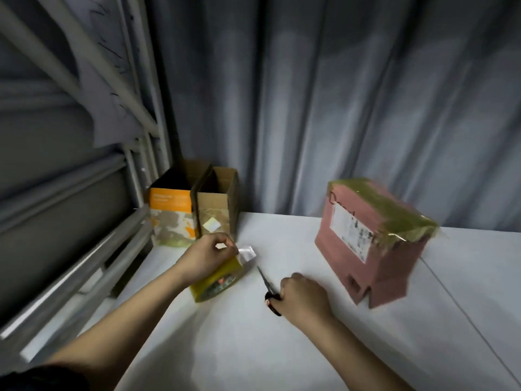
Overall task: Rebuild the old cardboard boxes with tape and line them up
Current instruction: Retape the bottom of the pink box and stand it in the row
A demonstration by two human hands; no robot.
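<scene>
Yellowish tape roll (215,283) on table (282,348), left hand (208,253) pinching its free end – thin, sticky, keep taut. Right hand (303,299) grips scissors (269,289). Pink box (372,244) w/ tape: light, prob. hold by edges.

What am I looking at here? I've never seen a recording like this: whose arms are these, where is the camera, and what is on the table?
There is no robot. One camera worn on a person's head looks down at their bare hands. The left hand pinches the loose end of a yellowish tape roll. The right hand grips black-handled scissors, blades resting on the white table. Two open boxes, an orange printed box and a plain brown box, stand side by side at the back left. A taped pink box sits to the right.
</scene>
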